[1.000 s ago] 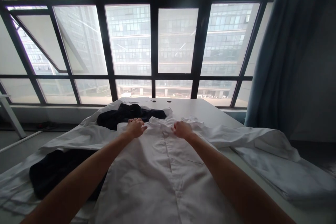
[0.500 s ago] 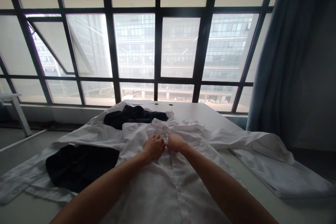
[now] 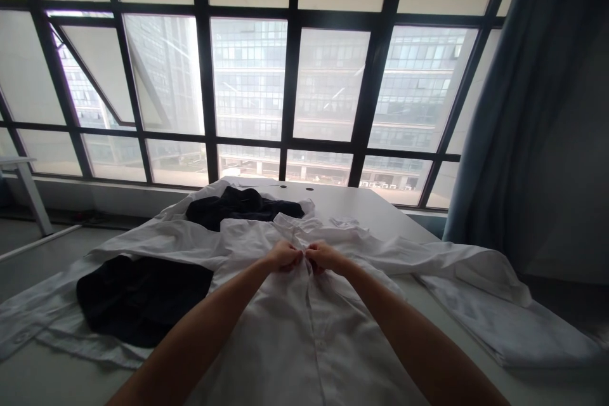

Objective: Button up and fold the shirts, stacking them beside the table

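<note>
A white button-up shirt (image 3: 271,323) lies front up in the middle, its collar at the far end and one sleeve stretched to the right. On its front placket, a little below the collar, my left hand (image 3: 285,256) pinches the cloth with closed fingers. Close beside it, my right hand (image 3: 324,256) pinches the opposite edge of the placket. The fingertips nearly meet, and any button between them is too small to make out. Below the hands the placket runs down toward me as a raised line.
Dark cloth (image 3: 143,298) lies on white garments at the left, with another dark piece (image 3: 242,206) farther back. A folded white cloth (image 3: 514,323) rests at the right of the white table (image 3: 375,209). Beyond are windows (image 3: 247,76) and a curtain (image 3: 495,139).
My left hand has gone from lying over the cloth to pinching the placket edge. My right hand has turned slightly and still grips there. The view has tilted a little.
</note>
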Motion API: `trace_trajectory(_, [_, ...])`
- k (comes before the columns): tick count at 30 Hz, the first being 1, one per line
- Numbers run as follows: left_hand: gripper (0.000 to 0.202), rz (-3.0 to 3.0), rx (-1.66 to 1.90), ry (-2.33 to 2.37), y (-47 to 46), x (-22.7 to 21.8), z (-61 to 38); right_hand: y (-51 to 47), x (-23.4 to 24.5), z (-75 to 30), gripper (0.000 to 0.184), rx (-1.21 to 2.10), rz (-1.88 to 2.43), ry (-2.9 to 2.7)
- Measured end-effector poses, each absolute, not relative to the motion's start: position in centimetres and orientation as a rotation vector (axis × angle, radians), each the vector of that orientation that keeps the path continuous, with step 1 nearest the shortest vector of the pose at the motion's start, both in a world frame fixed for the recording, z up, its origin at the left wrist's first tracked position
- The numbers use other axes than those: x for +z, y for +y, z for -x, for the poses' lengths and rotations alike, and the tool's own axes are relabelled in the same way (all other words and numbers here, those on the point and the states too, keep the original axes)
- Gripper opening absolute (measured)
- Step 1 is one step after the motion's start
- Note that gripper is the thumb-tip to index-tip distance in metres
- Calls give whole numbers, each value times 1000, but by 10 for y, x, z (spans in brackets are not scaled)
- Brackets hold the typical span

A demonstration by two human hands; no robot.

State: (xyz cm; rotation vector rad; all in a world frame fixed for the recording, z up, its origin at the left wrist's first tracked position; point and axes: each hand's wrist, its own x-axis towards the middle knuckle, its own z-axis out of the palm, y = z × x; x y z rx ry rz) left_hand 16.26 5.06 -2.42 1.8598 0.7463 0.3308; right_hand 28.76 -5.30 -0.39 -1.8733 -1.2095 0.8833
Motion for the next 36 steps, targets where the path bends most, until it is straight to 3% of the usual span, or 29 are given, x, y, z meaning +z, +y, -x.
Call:
trace_trajectory(9, [28,-1744,369,684,44,-34,-159,-58,-35,-290,11,704,1640,-1263])
trace_trajectory(17, [21,-1851,408,654,38,-32,-156,-58,-40,-289,6,517,1763,-1291])
trace_trajectory(21, [22,-1894,408,665,37,-30,-156,-57,-42,-292,20,571,1787,-1233])
trace_trajectory(27, [28,-1980,408,693,37,-32,-158,-58,-41,-291,9,577,1819,-1214])
trace_trajectory(36, [31,-2046,395,733,40,-33,-161,-55,-36,-282,9,647,1702,-1047])
